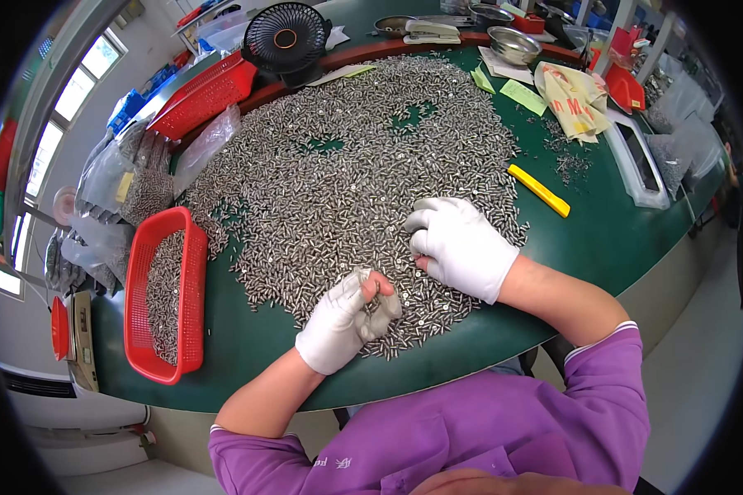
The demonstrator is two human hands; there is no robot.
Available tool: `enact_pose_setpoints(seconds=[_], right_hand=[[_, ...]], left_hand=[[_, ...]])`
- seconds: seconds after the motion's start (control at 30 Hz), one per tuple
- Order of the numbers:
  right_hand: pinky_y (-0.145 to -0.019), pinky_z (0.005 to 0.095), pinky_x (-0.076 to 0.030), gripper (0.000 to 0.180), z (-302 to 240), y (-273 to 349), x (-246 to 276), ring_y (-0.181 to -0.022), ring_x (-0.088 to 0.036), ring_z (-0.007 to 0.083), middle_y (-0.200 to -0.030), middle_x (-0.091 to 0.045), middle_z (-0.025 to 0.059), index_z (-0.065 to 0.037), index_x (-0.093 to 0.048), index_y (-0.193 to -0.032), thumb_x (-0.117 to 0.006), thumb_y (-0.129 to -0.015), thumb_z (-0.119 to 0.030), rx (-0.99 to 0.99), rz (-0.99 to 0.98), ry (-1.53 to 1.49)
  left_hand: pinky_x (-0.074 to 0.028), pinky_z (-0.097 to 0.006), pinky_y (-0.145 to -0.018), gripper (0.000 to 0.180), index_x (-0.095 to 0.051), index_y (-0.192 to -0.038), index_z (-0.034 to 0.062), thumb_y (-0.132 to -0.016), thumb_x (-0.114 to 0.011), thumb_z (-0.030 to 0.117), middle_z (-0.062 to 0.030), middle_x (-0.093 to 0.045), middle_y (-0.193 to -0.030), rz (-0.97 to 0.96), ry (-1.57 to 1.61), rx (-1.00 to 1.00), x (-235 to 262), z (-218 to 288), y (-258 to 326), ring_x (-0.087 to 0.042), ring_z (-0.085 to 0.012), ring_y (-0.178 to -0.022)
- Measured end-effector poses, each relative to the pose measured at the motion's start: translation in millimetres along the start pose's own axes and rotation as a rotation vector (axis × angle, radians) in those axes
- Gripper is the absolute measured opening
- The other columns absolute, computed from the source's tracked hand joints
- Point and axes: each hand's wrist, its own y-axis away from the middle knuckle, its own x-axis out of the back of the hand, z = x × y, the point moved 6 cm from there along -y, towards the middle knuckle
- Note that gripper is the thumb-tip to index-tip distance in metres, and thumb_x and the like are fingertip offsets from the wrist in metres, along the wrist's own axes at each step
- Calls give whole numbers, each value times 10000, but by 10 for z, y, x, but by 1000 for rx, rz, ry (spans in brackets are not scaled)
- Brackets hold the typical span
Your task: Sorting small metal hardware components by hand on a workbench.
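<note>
A wide, thin layer of small, shiny metal cylindrical parts (330, 190) covers much of the green table. My left hand (351, 318), in a white glove with the thumb tip bare, is curled over the near edge of the layer. Its fingers bend in towards the thumb, and what they hold, if anything, is too small to make out. To the right, my right hand (462, 247) wears a similar white glove and rests at the parts with its fingers bent under. The bent fingers hide whatever is between them.
A red basket (198, 297) with more metal parts stands at the left, near a scale (82, 338). A yellow cutter (539, 190) lies right of the parts. Farther back are a black fan (286, 40), another red basket (206, 95), metal bowls (514, 46) and filled plastic bags (120, 181).
</note>
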Motion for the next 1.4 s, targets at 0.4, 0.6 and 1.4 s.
enact_pose_setpoints(seconds=[0.4,0.6,1.4], right_hand=[[-870,388,-463,134,-77,-18,98,-1009,-579,241,-949,-625,50,-93,-643,-792,-691,-710,-186,73,141,-16],[-879,447,-465,180,-245,-23,316,-1060,-571,305,-942,-595,47,-102,-579,-824,-698,-707,-170,215,220,-205],[-902,406,-439,237,-57,2,277,-1056,-565,246,-1024,-637,47,-96,-679,-893,-715,-736,-270,28,28,-102]], left_hand=[[-327,-235,-541,313,-544,-1001,118,-894,-638,397,-48,-564,-830,22,4,33,20,-39,12,-390,-98,-576],[-340,-190,-576,284,-555,-1063,128,-920,-623,364,-27,-615,-927,-123,35,-5,-34,-39,27,-448,-72,-666],[-288,-201,-497,295,-557,-1015,103,-930,-608,380,-43,-599,-841,-179,15,51,-3,-87,16,-366,-62,-542]])
